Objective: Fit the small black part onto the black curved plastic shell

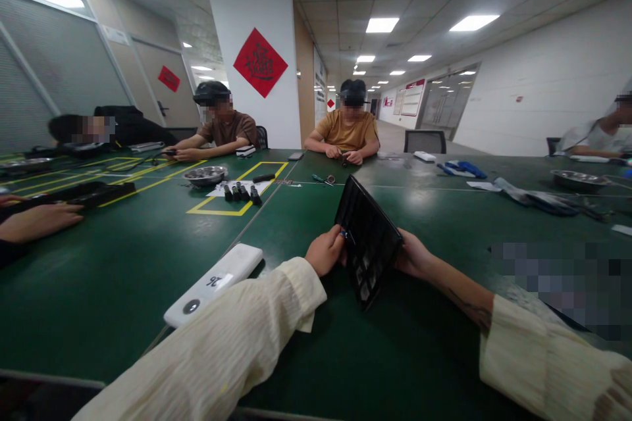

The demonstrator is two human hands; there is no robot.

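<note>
A flat, glossy black rectangular panel point(371, 237) is tilted up above the green table. Paler patches show on its face, but I cannot tell whether they are reflections or parts. My left hand point(326, 250) is closed at its left edge, with a tiny bluish thing by the fingertips that is too small to name. At the opposite edge, my right hand point(413, 254) grips the panel, its fingers mostly hidden behind it. Left of my left sleeve lies a white oblong device point(213, 284) marked 26 with a round dark button.
Several black cylindrical parts point(241, 193) lie on white paper inside yellow tape. Beyond are a metal bowl point(205, 175) and a green-handled tool point(322, 179). Co-workers sit around the green table point(291, 227); another person's hand point(42, 220) is at far left. Gloves point(536, 198) lie to the right.
</note>
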